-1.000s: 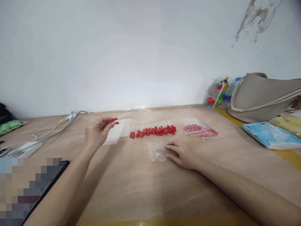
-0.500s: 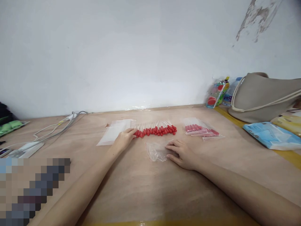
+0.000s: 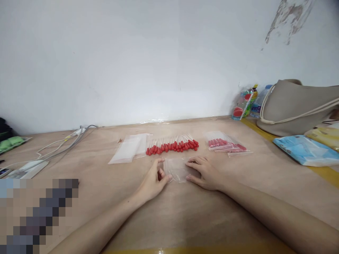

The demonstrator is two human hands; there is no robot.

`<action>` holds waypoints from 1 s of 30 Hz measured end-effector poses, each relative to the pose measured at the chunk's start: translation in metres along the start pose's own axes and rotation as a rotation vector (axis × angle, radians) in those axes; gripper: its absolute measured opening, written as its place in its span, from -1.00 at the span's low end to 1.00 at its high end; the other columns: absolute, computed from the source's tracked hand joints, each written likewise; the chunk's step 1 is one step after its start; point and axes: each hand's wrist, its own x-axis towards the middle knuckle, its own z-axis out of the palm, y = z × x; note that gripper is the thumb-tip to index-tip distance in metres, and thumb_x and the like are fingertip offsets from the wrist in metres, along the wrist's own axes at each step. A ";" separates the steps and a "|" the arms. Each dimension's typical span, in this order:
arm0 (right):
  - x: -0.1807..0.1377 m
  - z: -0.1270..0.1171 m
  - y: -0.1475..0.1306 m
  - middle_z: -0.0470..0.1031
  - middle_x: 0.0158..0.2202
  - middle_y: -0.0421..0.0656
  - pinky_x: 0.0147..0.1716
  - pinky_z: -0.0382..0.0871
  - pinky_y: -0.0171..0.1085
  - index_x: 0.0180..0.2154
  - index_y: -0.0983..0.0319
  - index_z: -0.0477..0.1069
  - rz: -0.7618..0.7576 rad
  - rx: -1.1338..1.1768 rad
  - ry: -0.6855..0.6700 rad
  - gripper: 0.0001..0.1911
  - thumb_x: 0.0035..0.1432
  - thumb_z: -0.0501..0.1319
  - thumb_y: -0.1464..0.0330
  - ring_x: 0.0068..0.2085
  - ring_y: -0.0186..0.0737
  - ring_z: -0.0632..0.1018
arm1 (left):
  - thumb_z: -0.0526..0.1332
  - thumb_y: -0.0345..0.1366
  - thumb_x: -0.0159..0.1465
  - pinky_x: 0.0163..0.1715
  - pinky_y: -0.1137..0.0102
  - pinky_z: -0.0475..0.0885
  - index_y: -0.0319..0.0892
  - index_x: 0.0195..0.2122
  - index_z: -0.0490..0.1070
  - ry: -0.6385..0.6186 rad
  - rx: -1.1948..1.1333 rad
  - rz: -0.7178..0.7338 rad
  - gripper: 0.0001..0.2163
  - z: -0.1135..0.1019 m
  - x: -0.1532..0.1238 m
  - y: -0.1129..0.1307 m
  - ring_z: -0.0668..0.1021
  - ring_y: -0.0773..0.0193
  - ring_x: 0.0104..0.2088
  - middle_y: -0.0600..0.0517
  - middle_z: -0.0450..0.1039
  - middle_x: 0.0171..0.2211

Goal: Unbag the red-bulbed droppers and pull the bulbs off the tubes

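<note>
A clear plastic zip bag (image 3: 178,170) lies flat on the table between my hands. My left hand (image 3: 156,179) is at its left edge, thumb and fingers apart, with the thumb touching the bag's near left corner. My right hand (image 3: 206,173) rests over the right edge with its fingers spread. Just beyond the bag is a row of white sticks with red tips (image 3: 172,145), tips facing me. To the left of the row lies a stack of flat clear bags (image 3: 124,150). At the right, filled zip bags (image 3: 222,144) with red-tipped sticks inside overlap each other.
A grey bag (image 3: 296,107) with a cord stands at the right, beside bottles (image 3: 239,106). In front of it lies a blue packet (image 3: 304,150). White cables (image 3: 57,151) and a power strip (image 3: 29,168) are on the left. A wall closes off the back.
My left hand has come from the left end of the red-tipped row toward me, to the zip bag's left edge. My right hand has stayed at the bag's right edge.
</note>
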 end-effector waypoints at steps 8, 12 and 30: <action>-0.002 -0.001 0.002 0.34 -0.02 -0.03 -0.05 0.17 -0.05 0.04 0.15 0.28 -0.016 0.001 -0.051 -0.46 0.05 0.13 0.06 -0.04 -0.07 0.36 | 0.26 -0.22 0.04 -0.49 0.48 0.24 -0.15 0.07 -0.02 -0.159 -0.177 -0.088 -0.38 -0.026 0.007 -0.012 0.35 0.43 -0.55 0.20 0.26 -0.54; -0.002 -0.003 0.003 0.34 -0.01 -0.04 -0.04 0.16 -0.06 0.03 0.16 0.29 -0.039 0.013 -0.070 -0.47 0.05 0.13 0.07 -0.04 -0.08 0.36 | 0.28 -0.13 0.01 -0.43 0.45 0.29 -0.16 -0.03 0.21 -0.137 -0.259 -0.080 -0.49 -0.019 0.014 -0.009 0.41 0.40 -0.44 0.06 0.34 -0.36; 0.003 -0.023 0.042 0.40 -0.09 -0.02 -0.07 0.16 -0.06 -0.13 0.21 0.40 0.125 -0.239 0.286 -0.67 0.13 0.07 0.21 -0.08 -0.07 0.40 | 0.33 -0.16 -0.09 -0.52 0.48 0.35 -0.21 -0.09 0.34 0.337 -0.330 -0.074 -0.48 -0.084 0.034 -0.001 0.45 0.38 -0.54 0.08 0.43 -0.51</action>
